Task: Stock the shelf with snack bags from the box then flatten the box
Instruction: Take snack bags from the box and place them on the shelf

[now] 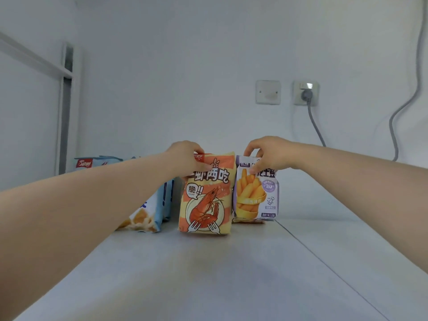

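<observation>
From the head camera I see both bare arms reaching forward over a flat white shelf [231,274]. An orange-and-cream striped plastic snack bag with a red shrimp drawing [206,198] stands upright on the shelf, directly under my left hand [185,156]. That hand is closed over the bag's top left corner, fingers behind and thumb pressing the front, so it grips the bag. Just to the right, touching the shrimp bag's side, stands a pale purple plastic snack bag printed with yellow potato sticks [256,195], also upright and set a little farther back. My right hand [268,154] sits on its top edge, pinching the upper seam between curled fingers and thumb. To the left of the shrimp bag, partly hidden by my left forearm, a light blue and white snack bag [157,209] leans on the shelf. On the white wall behind, a grey cable [315,123] hangs from a plugged wall socket [305,93].
</observation>
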